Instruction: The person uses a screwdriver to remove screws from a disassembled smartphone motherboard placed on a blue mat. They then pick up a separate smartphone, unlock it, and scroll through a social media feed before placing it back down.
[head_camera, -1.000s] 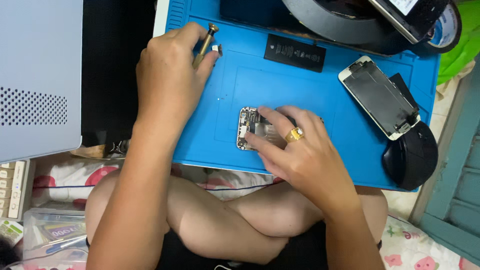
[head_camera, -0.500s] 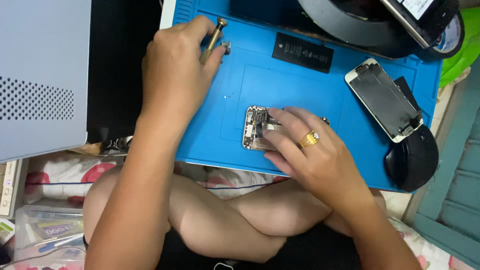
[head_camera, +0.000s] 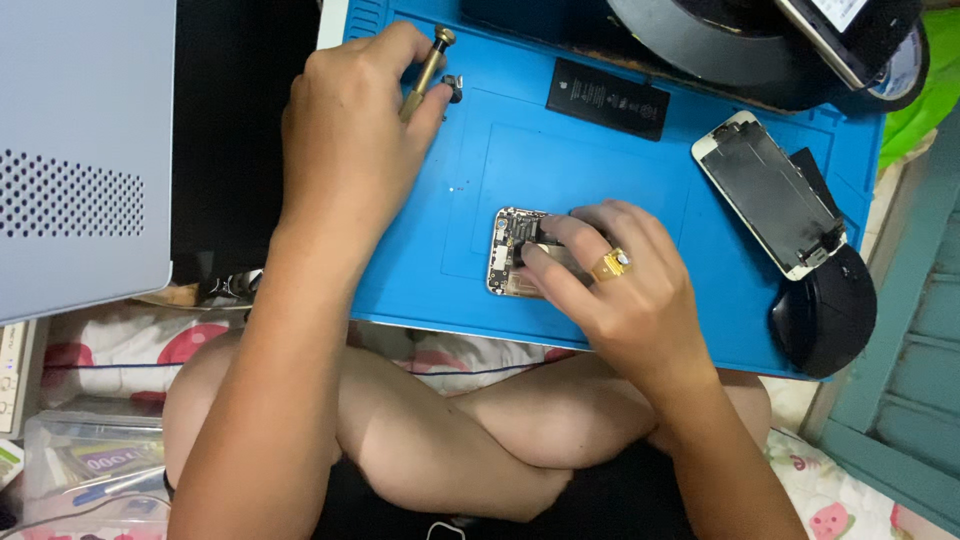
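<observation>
Since a second ago little has shifted: the left hand (head_camera: 350, 130) stays at the far-left corner of the blue mat (head_camera: 640, 170), and the right hand (head_camera: 620, 290) stays on the opened phone body (head_camera: 508, 252) near the mat's middle. Most of the apparent shift looks like head-camera movement. Judgement: a parts-placing step, not an active unscrewing one.

Left hand: closed around a brass-coloured screwdriver (head_camera: 428, 68), shaft tilted, tip down beside a small dark part (head_camera: 453, 88) lying on the mat.

Right hand: fingers curled, palm down, fingertips (head_camera: 535, 262) pressing the phone body flat against the mat; a gold ring (head_camera: 612, 264) shows on one finger. It pins rather than grasps.

On the mat, beyond the phone body: a black battery (head_camera: 608, 98). Toward the mat's right edge: the detached screen (head_camera: 768, 195), partly over a black mouse (head_camera: 825, 310).
</observation>
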